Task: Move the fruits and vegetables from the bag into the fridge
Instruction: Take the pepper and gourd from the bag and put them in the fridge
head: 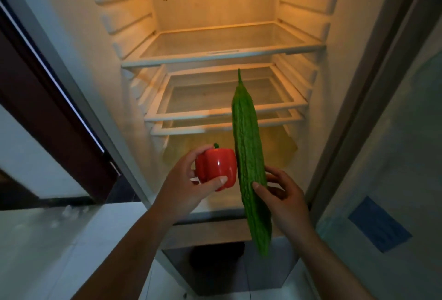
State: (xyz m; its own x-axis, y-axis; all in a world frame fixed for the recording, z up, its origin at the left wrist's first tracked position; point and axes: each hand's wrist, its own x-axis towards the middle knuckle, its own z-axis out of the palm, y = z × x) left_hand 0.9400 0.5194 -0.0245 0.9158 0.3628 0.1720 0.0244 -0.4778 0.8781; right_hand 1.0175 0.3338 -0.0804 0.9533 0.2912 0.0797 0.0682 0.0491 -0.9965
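The fridge (124, 36) stands open, lit warm yellow inside; three glass shelves sit one below another, the top shelf (222, 57) widest in view, the middle shelf (224, 112) and the lowest shelf (191, 129) close together beneath it; none of them bears anything that shows. Both pieces of produce are held in the air before the bottom front edge of the compartment, not on any shelf. The left hand (184, 187) grips a red bell pepper (216, 168), stem upward, thumb curled across its lower front and fingers wrapped round its left side. The right hand (284, 194) holds a long green bitter gourd (248, 156) near upright, thumb pressed on its front and fingers curled behind; its pointed tip reaches up in front of the middle shelf and its blunt end hangs below the hand. Pepper and gourd sit just beside each other; whether they touch I cannot tell. A white counter (59, 240) lies at the lower left, beside a dark brown frame (47, 99); a blue patch (380, 224) marks the pale surface on the right.
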